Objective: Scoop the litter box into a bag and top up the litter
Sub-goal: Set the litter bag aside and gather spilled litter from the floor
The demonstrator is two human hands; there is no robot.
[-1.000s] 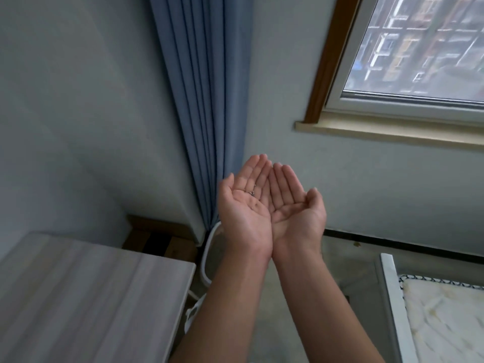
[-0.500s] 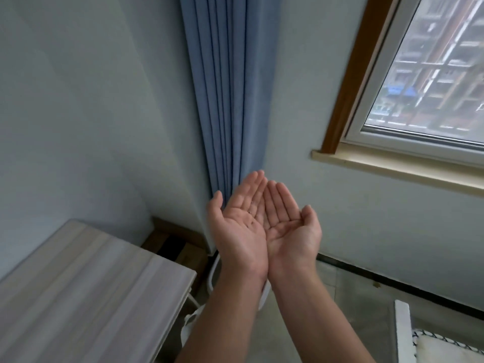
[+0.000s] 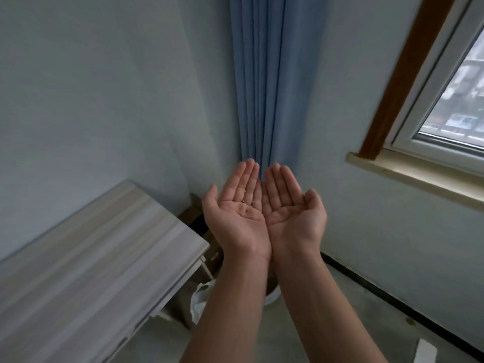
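My left hand (image 3: 237, 208) and my right hand (image 3: 290, 205) are held up side by side in front of me, palms up, fingers straight, little-finger edges touching. Neither holds anything; a few tiny specks lie on my left palm. Below my forearms a white rounded rim (image 3: 271, 297) shows on the floor, mostly hidden by my arms. A white crumpled bag (image 3: 200, 299) lies beside it under the table's corner. No litter box or scoop is plainly visible.
A pale wood-grain table (image 3: 91, 263) fills the lower left. A blue curtain (image 3: 267, 82) hangs in the room's corner. A window (image 3: 450, 106) with a sill is at the right. A white frame corner (image 3: 425, 352) shows at bottom right on the grey floor.
The view has swung left and down: the window slid to the right edge and the table takes up more of the frame. My hands stay cupped together, palms up.
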